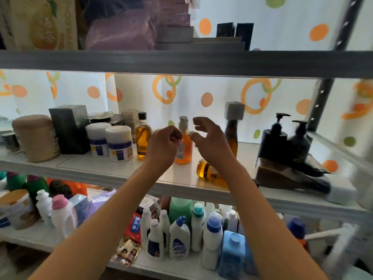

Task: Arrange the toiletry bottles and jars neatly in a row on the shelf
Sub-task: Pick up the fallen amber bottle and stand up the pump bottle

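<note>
An orange pump bottle [184, 151] with a white pump stands on the white middle shelf [113, 168]. My left hand [164, 143] is at its left side, fingers loosely curled against it. My right hand [207, 137] hovers at its right with fingers spread and curved, thumb tip by the bottle's shoulder. To the left stand an amber oil bottle [143, 138] with a black cap, two white jars [119, 144], a dark box [68, 130] and a beige jar [35, 138]. A small amber bottle [209, 172] lies on its side near the shelf's front edge, partly behind my right forearm.
Right of my hands stand a brown bottle with a grey square cap [232, 130] and two black pump bottles [272, 143], with a brown pouch [290, 176] lying in front. The shelf below holds several white cleaner bottles [178, 241]. A grey shelf beam [181, 62] runs overhead.
</note>
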### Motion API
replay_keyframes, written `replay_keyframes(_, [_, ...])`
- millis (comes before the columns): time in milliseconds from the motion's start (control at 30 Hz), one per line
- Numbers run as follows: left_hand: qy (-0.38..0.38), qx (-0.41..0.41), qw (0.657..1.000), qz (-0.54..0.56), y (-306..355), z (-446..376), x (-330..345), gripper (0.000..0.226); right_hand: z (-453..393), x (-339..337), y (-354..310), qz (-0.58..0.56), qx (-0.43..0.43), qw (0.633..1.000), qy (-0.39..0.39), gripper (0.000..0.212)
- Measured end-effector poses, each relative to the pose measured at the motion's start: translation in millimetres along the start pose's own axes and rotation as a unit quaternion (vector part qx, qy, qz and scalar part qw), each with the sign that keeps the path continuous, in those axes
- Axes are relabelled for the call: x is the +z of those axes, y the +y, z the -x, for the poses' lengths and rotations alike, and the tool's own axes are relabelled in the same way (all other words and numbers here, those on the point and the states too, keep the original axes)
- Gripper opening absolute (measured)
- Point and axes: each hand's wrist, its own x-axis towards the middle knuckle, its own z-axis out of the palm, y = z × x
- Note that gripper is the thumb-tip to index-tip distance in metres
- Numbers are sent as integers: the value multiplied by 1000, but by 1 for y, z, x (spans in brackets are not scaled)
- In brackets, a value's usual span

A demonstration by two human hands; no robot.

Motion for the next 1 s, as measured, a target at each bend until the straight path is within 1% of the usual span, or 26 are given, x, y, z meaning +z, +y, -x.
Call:
replay_keyframes(67, [-18, 30, 999, 25, 18, 5, 10, 10, 12, -21, 9, -8, 13, 1000, 27, 46])
replay_keyframes(133, [-47, 71, 996, 18, 30, 12, 20, 8, 23, -38, 18, -7, 42, 998, 40, 51])
replay_keyframes(233, [-82, 115, 990, -6, 37, 25, 38, 12, 43, -58, 31, 20, 64, 997, 35, 52])
replay_keyframes(433, [-112, 124, 985, -33, 39, 35, 62, 14, 56, -71, 51, 45, 84, 995, 27, 55])
replay_keyframes(533, [-125, 128, 983, -39, 38, 36, 66, 16, 56, -75, 59, 63, 86, 994, 30, 59])
replay_keyframes(667, [-140, 130, 980, -51, 39, 35, 70, 14, 57, -77, 64, 90, 83, 992, 11, 66])
replay_keyframes(700, [-150, 117, 981, -47, 37, 34, 73, 18, 57, -77, 66, 99, 85, 991, 1, 68])
replay_keyframes(767, [-203, 76, 976, -32, 29, 32, 79, 43, 57, -75, 70, 134, 102, 985, -41, 78])
replay_keyframes(833, [-269, 51, 961, -46, 16, 30, 84, 67, 56, -71, 74, 184, 121, 972, -84, 82])
replay_keyframes(900, [-300, 55, 949, -77, 7, 28, 86, 79, 56, -67, 81, 225, 126, 961, -104, 76])
replay_keyframes(1000, [-309, 75, 941, -114, 3, 27, 90, 90, 57, -60, 89, 265, 129, 950, -100, 67])
